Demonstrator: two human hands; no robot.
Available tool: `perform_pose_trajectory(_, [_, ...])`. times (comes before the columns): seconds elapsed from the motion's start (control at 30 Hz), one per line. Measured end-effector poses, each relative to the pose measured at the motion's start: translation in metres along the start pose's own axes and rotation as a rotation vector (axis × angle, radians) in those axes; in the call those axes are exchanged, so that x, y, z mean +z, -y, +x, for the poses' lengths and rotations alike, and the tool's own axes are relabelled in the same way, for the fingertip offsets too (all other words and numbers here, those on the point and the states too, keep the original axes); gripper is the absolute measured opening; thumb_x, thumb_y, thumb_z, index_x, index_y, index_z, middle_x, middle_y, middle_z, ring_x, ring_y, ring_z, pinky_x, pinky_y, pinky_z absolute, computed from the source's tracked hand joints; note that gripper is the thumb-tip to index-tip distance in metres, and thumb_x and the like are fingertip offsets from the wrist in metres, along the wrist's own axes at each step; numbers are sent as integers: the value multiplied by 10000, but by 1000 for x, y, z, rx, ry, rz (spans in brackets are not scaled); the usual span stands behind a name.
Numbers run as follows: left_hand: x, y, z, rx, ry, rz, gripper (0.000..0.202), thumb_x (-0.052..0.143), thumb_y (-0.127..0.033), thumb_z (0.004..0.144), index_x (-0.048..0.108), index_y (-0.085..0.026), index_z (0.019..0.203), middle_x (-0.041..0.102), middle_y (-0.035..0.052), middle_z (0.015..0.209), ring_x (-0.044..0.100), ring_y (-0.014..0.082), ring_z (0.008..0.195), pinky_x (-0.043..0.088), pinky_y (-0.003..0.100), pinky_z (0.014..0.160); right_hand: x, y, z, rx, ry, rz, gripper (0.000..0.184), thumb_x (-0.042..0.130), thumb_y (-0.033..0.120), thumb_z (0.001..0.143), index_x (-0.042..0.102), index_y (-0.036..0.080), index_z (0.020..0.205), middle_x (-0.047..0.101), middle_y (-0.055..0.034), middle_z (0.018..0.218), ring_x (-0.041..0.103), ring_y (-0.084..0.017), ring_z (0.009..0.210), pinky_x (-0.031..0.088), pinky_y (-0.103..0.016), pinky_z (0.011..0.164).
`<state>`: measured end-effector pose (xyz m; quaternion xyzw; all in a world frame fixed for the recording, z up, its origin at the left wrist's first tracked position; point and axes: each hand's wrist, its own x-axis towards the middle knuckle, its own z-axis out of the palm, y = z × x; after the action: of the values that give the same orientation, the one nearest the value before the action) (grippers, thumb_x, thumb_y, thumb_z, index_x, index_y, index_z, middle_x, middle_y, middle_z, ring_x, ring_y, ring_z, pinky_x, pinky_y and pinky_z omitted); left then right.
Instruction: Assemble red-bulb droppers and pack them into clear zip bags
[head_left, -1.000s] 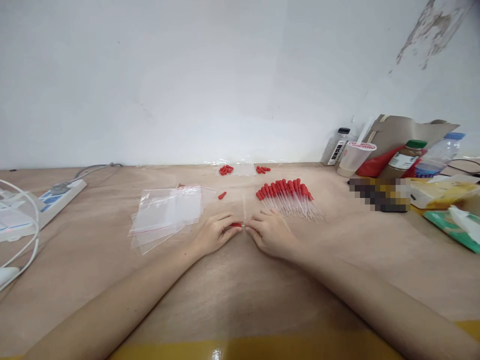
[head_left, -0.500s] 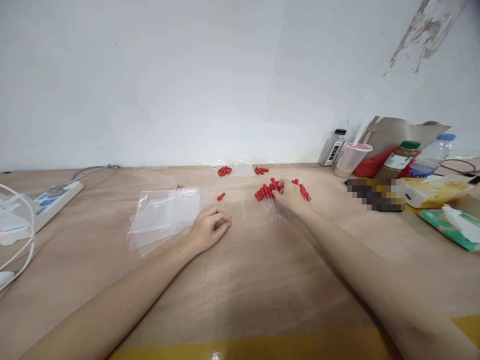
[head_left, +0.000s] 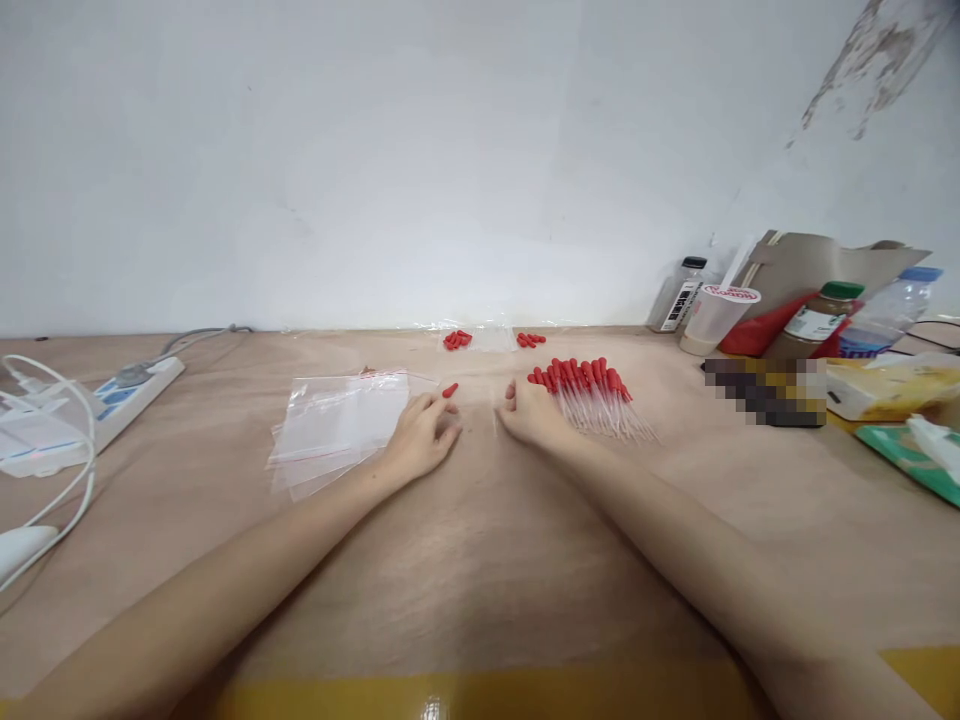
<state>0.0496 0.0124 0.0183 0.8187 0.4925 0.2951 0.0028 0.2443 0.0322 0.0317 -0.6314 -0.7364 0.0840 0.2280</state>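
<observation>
My left hand (head_left: 424, 436) rests on the table with thumb and index finger apart. A loose red rubber bulb (head_left: 450, 390) lies just beyond its fingertips; whether they touch is not clear. My right hand (head_left: 529, 413) is beside a thin clear dropper tube (head_left: 494, 412), its fingers curved and a gap showing at the thumb. To the right of that hand lies a row of droppers (head_left: 592, 395) with red bulbs and clear stems, bulbs away from me. Clear zip bags (head_left: 341, 420) are stacked left of my left hand.
Two small groups of red bulbs (head_left: 457, 341) lie near the wall around a clear plastic bag (head_left: 491, 340). A power strip (head_left: 142, 400) with white cables is at the left. Bottles, a cup (head_left: 716, 318), a grey bag (head_left: 795, 262) and a green tissue pack (head_left: 911, 455) stand at the right.
My right hand has left the dropper row and moved left to the clear tube. My left hand has shifted slightly forward, toward the loose bulb. The view has turned slightly left.
</observation>
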Motion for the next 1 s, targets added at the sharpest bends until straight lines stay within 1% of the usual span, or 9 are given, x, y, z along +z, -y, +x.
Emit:
perform_pose_trajectory(0.1, [3, 13, 26, -124, 6, 150, 244, 546, -337, 757, 569, -177, 939, 546, 84, 948, 486, 256, 953, 395, 378, 841, 8, 20, 2, 88, 60, -25, 368, 526, 297, 737, 443, 132, 1055, 600, -153, 993, 575, -253, 907, 425, -326, 708])
perform_pose_trajectory(0.2, [11, 24, 52, -249, 1, 220, 268, 568, -412, 731, 589, -169, 841, 555, 107, 883, 481, 293, 943, 386, 423, 816, 12, 32, 4, 176, 93, -49, 402, 503, 215, 740, 404, 109, 1115, 597, -175, 1012, 572, -276, 938, 428, -356, 713])
perform_pose_trajectory(0.27, [18, 28, 64, -289, 1, 184, 265, 618, -428, 683, 581, -168, 718, 549, 97, 802, 489, 295, 898, 390, 435, 785, 13, 36, 4, 174, 98, -65, 399, 488, 154, 732, 405, 97, 1117, 596, -188, 1006, 572, -285, 939, 428, -362, 706])
perform_pose_trajectory(0.37, [25, 27, 71, -266, -18, 143, 202, 596, -340, 722, 551, -160, 642, 542, 92, 766, 492, 277, 867, 392, 434, 769, 15, 34, 1, 111, 93, -86, 356, 478, 122, 733, 443, 82, 1085, 595, -203, 976, 571, -289, 921, 424, -359, 696])
perform_pose_trajectory(0.53, [13, 9, 45, -96, -19, 34, 109, 524, -273, 793, 535, -169, 762, 575, 44, 804, 517, 186, 804, 419, 320, 741, 5, 11, -19, -86, -66, -93, 217, 418, 157, 812, 546, 101, 978, 568, -182, 946, 534, -254, 905, 397, -351, 741])
perform_pose_trajectory(0.6, [5, -3, 25, 10, 15, -161, 124, 481, -278, 829, 532, -167, 811, 592, 26, 794, 530, 150, 715, 432, 283, 675, -2, -3, -32, -210, -95, -13, 215, 389, 175, 841, 582, 122, 921, 557, -141, 889, 524, -217, 857, 395, -327, 740])
perform_pose_trajectory(0.73, [-3, -23, -4, 40, 93, -375, 191, 459, -313, 855, 558, -185, 956, 629, 18, 888, 567, 137, 747, 447, 257, 670, -10, -26, -55, -447, -133, 161, 223, 386, 195, 860, 597, 148, 915, 537, -89, 875, 509, -161, 798, 392, -287, 722])
perform_pose_trajectory(0.83, [-1, -31, -12, 38, 115, -436, 210, 435, -301, 873, 585, -200, 980, 641, 12, 943, 581, 141, 811, 451, 252, 713, -10, -33, -64, -494, -163, 200, 214, 401, 225, 865, 600, 168, 920, 560, -59, 835, 510, -146, 757, 368, -289, 722])
perform_pose_trajectory(1.0, [6, -31, -15, 35, 140, -455, 189, 453, -290, 866, 598, -195, 942, 645, 3, 883, 583, 143, 798, 454, 260, 730, -5, -34, -66, -490, -145, 189, 219, 407, 256, 872, 610, 181, 909, 604, -34, 782, 519, -126, 684, 326, -293, 714])
